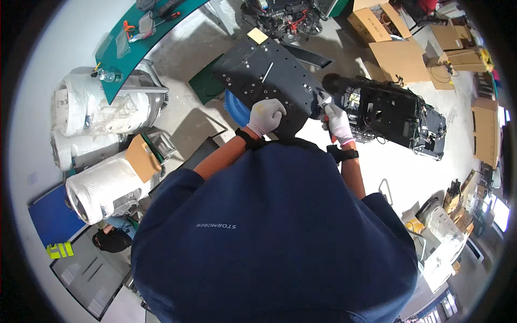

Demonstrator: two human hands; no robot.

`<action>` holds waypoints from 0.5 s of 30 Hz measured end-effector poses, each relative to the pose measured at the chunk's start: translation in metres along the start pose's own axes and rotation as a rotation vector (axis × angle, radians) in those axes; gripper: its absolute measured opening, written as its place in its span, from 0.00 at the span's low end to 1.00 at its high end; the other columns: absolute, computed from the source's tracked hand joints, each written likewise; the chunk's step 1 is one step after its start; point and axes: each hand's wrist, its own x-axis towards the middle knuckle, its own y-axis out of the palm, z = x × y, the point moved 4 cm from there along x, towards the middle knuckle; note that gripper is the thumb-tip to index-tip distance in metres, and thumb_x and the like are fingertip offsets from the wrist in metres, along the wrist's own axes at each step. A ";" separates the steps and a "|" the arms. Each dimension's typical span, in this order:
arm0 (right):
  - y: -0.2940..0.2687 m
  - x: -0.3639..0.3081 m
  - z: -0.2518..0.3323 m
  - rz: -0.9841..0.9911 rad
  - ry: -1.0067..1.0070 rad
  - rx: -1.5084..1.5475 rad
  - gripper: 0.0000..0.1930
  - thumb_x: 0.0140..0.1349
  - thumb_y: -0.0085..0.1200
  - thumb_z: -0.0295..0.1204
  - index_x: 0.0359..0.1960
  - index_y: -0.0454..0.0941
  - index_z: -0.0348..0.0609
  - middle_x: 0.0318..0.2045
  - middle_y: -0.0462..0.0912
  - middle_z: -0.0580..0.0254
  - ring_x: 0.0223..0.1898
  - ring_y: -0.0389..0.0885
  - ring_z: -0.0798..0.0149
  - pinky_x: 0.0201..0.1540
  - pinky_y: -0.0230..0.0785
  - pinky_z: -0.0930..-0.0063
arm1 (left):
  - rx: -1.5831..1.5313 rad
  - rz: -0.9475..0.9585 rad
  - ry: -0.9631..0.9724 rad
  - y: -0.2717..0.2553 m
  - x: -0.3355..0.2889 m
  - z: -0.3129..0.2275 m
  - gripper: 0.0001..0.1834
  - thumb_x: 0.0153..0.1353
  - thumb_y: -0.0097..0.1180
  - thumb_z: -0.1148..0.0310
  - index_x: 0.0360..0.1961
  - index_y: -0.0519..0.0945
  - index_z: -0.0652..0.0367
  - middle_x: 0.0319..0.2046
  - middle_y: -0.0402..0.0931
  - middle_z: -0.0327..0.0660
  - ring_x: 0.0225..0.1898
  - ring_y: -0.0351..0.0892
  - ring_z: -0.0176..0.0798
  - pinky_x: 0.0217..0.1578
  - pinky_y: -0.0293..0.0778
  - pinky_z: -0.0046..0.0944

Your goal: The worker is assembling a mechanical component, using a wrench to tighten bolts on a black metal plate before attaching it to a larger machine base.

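Note:
In front of me is a black metal plate (253, 67) with many holes and a few bolts, tilted across the view. My left hand (266, 117), in a white glove, rests at its near edge with curled fingers; whatever may be in them is hidden. My right hand (338, 124), also gloved in white, closes round a hand tool (323, 100) with a red handle and a silver head. That head is at the plate's right edge. A slim light rod (267, 72) and a yellow pad (257, 36) lie on the plate.
Right of the plate stands a black machine chassis (393, 116) with a round brush. Another opened machine (285, 16) with red wires is beyond. A blue round object (236, 109) shows under the plate. Cardboard boxes (398, 59) are at far right; wrapped white machines (107, 107) at left.

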 end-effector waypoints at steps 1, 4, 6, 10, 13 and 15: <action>0.005 -0.001 0.002 0.022 0.029 0.028 0.16 0.73 0.47 0.37 0.40 0.79 0.35 0.22 0.80 0.62 0.16 0.77 0.70 0.20 0.69 0.73 | 0.005 0.018 -0.006 0.000 0.000 0.002 0.08 0.48 0.49 0.77 0.22 0.80 0.55 0.24 0.80 0.41 0.26 0.79 0.49 0.30 0.75 0.45; 0.012 0.004 0.012 0.072 0.037 -0.107 0.16 0.72 0.47 0.37 0.36 0.80 0.34 0.18 0.79 0.61 0.14 0.76 0.68 0.19 0.68 0.72 | 0.006 0.038 -0.017 0.000 -0.001 0.004 0.08 0.48 0.49 0.77 0.22 0.81 0.55 0.24 0.79 0.41 0.26 0.79 0.49 0.31 0.75 0.45; 0.010 0.009 0.017 0.055 0.012 -0.146 0.17 0.71 0.48 0.37 0.34 0.80 0.34 0.17 0.78 0.60 0.14 0.76 0.68 0.19 0.68 0.71 | 0.006 0.040 -0.023 0.003 -0.001 0.004 0.08 0.48 0.49 0.77 0.22 0.81 0.55 0.24 0.79 0.41 0.26 0.79 0.49 0.31 0.75 0.45; 0.012 0.023 0.022 0.059 -0.024 -0.185 0.18 0.70 0.50 0.38 0.32 0.80 0.33 0.16 0.78 0.59 0.14 0.76 0.66 0.20 0.68 0.68 | 0.008 0.009 -0.012 0.003 -0.002 0.001 0.08 0.48 0.49 0.77 0.22 0.81 0.55 0.25 0.80 0.42 0.27 0.80 0.50 0.32 0.76 0.45; 0.014 0.029 0.028 0.063 -0.026 -0.238 0.21 0.70 0.53 0.44 0.29 0.80 0.34 0.15 0.78 0.60 0.14 0.77 0.65 0.20 0.67 0.68 | 0.024 0.004 -0.035 0.003 -0.003 0.002 0.08 0.49 0.49 0.77 0.22 0.81 0.55 0.25 0.80 0.42 0.28 0.80 0.50 0.33 0.76 0.46; 0.019 0.027 0.034 0.081 0.058 -0.254 0.27 0.70 0.54 0.51 0.27 0.79 0.34 0.14 0.77 0.60 0.15 0.77 0.65 0.20 0.68 0.67 | 0.038 -0.008 -0.048 0.003 -0.007 0.003 0.08 0.49 0.49 0.76 0.22 0.81 0.55 0.25 0.80 0.43 0.28 0.80 0.50 0.33 0.76 0.46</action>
